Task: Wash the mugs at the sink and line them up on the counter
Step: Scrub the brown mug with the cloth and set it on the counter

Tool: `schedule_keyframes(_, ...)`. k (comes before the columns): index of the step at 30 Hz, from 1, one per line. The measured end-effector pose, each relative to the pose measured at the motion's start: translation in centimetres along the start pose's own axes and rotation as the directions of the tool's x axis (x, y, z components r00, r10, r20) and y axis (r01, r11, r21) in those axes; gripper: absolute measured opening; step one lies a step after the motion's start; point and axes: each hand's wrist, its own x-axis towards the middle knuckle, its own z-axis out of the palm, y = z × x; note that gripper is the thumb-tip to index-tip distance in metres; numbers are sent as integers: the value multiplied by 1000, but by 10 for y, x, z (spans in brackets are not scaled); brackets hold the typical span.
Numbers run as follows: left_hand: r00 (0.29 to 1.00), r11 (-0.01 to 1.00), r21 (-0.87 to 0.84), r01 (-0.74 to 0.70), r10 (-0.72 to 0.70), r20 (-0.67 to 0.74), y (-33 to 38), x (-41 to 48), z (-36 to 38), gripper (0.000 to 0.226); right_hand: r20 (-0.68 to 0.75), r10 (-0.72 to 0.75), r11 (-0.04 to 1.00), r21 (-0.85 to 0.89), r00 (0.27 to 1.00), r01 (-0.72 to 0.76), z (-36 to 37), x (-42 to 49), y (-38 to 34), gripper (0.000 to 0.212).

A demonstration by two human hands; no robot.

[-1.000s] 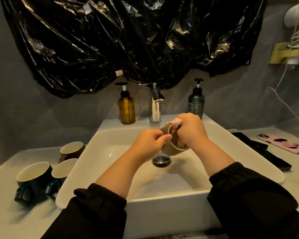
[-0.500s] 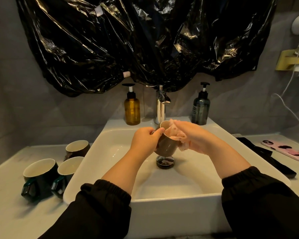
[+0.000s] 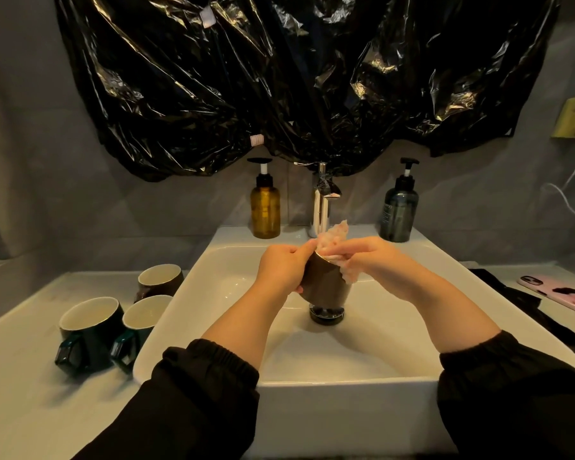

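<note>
White glazed basin of the sink [image 3: 412, 327] is where I work, and just above its dark metal drain [image 3: 326, 315] I have the brown mug [image 3: 326, 287], tipped with its mouth up and away from me. My left hand [image 3: 281, 272] is curled round the mug's side, thumb up at the thin pale rim. My right hand [image 3: 379, 257] pinches a crumpled pinkish cloth [image 3: 337, 235] and pushes it into the opening. I cannot see the handle, nor tell whether water runs from the chrome tap [image 3: 321, 207] just behind. The glaze looks smooth and shiny, so I judge it slick when wet: if my left grip slackens while the right scrubs, the mug could drop onto the hard basin and chip, or its rim could knock the nearby spout. An amber pump bottle [image 3: 265, 210] and a dark pump bottle [image 3: 399, 210] flank the tap on the back ledge. On the pale counter [image 3: 30, 376] to my left wait a larger dark green mug [image 3: 90, 330], a smaller dark green mug [image 3: 140, 323] just beside the sink's outer wall, and a second brown mug [image 3: 160, 280] behind them, all rounded and cream inside. They sit crowded, so setting this one down carelessly could clink them together. To my right lies a pink-cased phone [image 3: 561, 293], which splashes might reach. Crinkled black plastic sheeting [image 3: 279, 78] hangs on the wall above.
</note>
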Motion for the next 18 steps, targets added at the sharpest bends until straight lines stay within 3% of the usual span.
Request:
schedule_keyframes(2,999,998,43,-36,36,0,-2,0,1,36,58,19,996,-84,998,-14,3,1,2,40)
schedule_keyframes(5,999,999,23,-33,33,-11,-4,1,2,37,29,30,993,-114,999,-26,4,-2,1,21)
schedule_keyframes(7,1000,999,-41,20,-21,-23,-2,1,2,36,-106,-37,995,-98,994,26,-1,0,1,22)
schedule_keyframes(9,992,981,-149,124,-123,19,-3,3,0,36,-315,-112,994,-24,942,110,-6,2,2,31)
schedule_keyframes(13,890,785,-455,420,-257,377,-6,4,-8,39,-659,-162,961,63,734,268,-15,4,8,29)
schedule_keyframes(15,837,664,-534,523,-281,470,-5,4,-12,37,-761,-141,942,93,633,322,-19,4,10,25)
schedule_keyframes(18,798,532,-603,594,-296,525,-4,3,-18,34,-780,-180,925,73,599,372,-16,2,9,18)
